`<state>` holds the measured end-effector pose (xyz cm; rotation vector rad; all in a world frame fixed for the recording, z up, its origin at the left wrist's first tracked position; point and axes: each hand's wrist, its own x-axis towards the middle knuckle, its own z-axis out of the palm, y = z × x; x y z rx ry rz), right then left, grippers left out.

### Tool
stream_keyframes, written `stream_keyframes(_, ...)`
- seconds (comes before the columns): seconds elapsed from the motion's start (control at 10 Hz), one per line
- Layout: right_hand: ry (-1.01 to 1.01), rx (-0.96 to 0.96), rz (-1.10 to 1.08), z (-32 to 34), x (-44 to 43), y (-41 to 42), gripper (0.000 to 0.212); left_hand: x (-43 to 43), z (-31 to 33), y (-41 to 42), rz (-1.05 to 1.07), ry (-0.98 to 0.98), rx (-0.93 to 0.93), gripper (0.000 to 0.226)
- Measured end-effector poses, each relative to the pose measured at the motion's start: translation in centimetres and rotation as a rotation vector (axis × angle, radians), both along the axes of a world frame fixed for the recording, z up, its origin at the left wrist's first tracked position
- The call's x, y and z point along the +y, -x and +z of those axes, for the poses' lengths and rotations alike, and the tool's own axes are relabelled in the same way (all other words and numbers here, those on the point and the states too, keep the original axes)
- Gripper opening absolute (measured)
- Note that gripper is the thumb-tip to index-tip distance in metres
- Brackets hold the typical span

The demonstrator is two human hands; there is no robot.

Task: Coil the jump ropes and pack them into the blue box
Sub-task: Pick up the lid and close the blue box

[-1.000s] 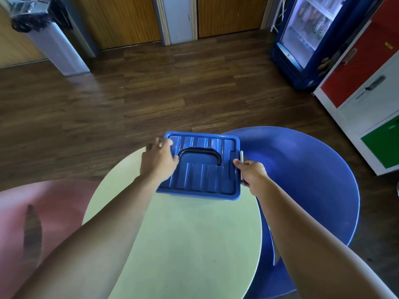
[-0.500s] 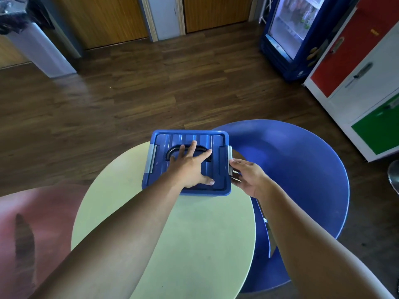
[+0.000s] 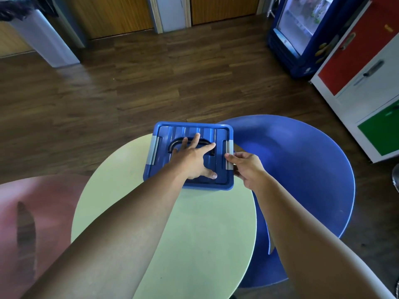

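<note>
The blue box stands at the far edge of the pale green round table, its ribbed lid on and a black handle lying flat in the lid. My left hand lies flat on the lid with fingers spread, pressing over the handle. My right hand is at the box's right side, its fingers curled against the grey latch. A second grey latch sits on the left side. No jump rope is visible; the inside of the box is hidden.
A blue round table sits just right of the box, a pink one at the left. Dark wood floor lies beyond. A drinks fridge and a red, white and green cabinet stand at the right, a grey bin far left.
My left hand left the box's left side and now presses flat on the lid. My right hand stays at the right latch, which now lies down against the box.
</note>
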<state>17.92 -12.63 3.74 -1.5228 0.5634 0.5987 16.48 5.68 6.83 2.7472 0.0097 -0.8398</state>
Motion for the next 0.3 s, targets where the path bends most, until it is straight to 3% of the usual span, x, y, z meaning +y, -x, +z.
stream_keyframes(0.2, 0.054, -0.019, -0.067, -0.4, 0.8, 1.2, 0.022, 0.2, 0.2, 0.1, 0.013, 0.023, 0.025, 0.11)
stream_keyframes(0.3, 0.043, 0.033, -0.107, -0.2, 0.8, 4.3, 0.024, 0.7, 0.8, 1.3, 0.004, 0.094, -0.065, 0.101)
